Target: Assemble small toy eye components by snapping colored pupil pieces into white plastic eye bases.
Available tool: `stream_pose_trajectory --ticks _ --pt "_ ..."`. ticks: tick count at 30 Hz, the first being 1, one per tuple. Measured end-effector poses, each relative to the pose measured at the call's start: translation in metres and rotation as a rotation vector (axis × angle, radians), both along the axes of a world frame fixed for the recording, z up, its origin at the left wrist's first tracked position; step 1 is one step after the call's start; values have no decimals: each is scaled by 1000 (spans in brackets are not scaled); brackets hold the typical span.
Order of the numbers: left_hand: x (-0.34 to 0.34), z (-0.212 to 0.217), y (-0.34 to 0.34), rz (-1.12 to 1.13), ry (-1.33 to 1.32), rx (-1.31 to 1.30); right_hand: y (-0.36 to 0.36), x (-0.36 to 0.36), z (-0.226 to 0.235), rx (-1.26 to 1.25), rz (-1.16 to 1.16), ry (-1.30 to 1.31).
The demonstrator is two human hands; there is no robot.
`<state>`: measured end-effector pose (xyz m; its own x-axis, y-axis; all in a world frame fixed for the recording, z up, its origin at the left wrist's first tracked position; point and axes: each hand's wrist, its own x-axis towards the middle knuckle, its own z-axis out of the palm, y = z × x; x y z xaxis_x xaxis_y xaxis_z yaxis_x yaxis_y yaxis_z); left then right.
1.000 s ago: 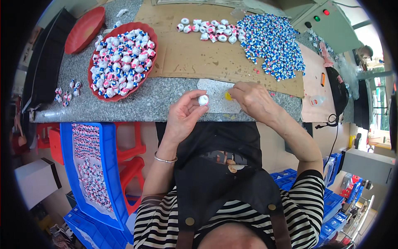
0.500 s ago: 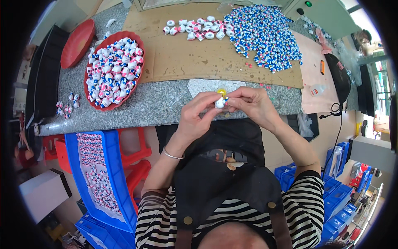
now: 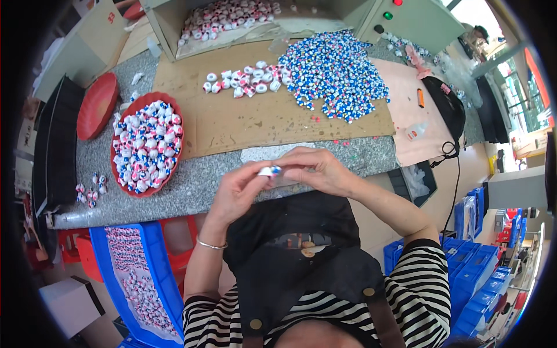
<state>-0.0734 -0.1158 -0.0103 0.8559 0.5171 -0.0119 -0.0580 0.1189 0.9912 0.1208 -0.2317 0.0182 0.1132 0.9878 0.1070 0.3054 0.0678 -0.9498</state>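
Note:
Close to the front edge of the worktop, my left hand point(image 3: 238, 190) pinches a small white and blue figure point(image 3: 268, 171) between thumb and fingers. Its blue end points toward my right hand point(image 3: 316, 170), whose fingertips close on that end. The fine shape of the figure is blurred and partly covered by the fingers. Just beyond my hands lies a whitish sheet point(image 3: 272, 152). Farther off on brown cardboard point(image 3: 220, 124) are a group of white and pink ring-like pieces point(image 3: 260, 87) and a wide heap of tiny blue and white pieces point(image 3: 336, 75).
At left stands a red scalloped bowl point(image 3: 180, 139) full of white, pink and blue figures, beside another red bowl point(image 3: 96, 107). An open cabinet point(image 3: 165, 29) holds more pieces. Below the worktop sits a blue crate point(image 3: 168, 272). An orange lighter-like object point(image 3: 420, 98) lies at right.
The view has tilted up, bringing the cabinet's inside into sight. Both hands remain together at the figure. The yellow thing seen by the fingers earlier is out of sight.

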Motion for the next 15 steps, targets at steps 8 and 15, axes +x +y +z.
stream_pose_trajectory --ticks 8,15 --pt "-83 64 114 900 425 1463 8 108 -24 122 -415 -791" --pt "25 45 70 455 222 882 9 101 -45 90 -405 -1218"
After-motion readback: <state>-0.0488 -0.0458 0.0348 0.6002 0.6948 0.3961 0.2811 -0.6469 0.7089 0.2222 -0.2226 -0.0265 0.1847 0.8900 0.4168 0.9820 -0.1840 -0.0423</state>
